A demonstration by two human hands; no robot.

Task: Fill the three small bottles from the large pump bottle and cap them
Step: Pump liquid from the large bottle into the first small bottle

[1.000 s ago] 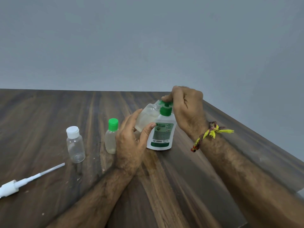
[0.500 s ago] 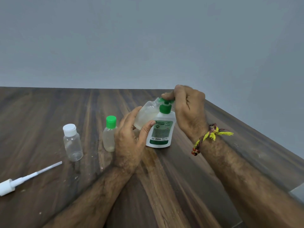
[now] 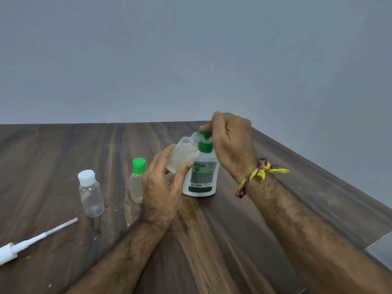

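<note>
I am partway through the second of three fills, as I judge it. My left hand (image 3: 163, 185) has thumb and fingers curled round an uncapped small bottle (image 3: 182, 154), holding it tilted off the table (image 3: 53, 149) with its open neck up against the green spout of the large pump bottle (image 3: 201, 175). My right hand (image 3: 230, 143) is closed over the pump head, fingers curled down on it; whether liquid is running at this instant is too small to tell.

The tilted bottle holds a pale, cloudy liquid in its lower part, so it looks partly filled. I see no cap for it.

At nine o'clock from the pump bottle, just beside my left hand, stands the green-capped bottle (image 3: 137, 181), upright, closed, with the same pale liquid up most of its body. That one I count as done: filled and capped.

Further out at nine o'clock stands the white-capped bottle (image 3: 90, 193), upright and clear right through; it looks empty, with its cap on. It must be uncapped, filled and closed again.

At about eight o'clock, near the table's front-left edge, a white spray pump with its dip tube (image 3: 31, 240) lies flat, apart from every bottle.

The pump bottle stands upright on the table around the middle, white with a green label; its walls are opaque, so its level cannot be read.

So: one finished, one in hand, one untouched.
</note>
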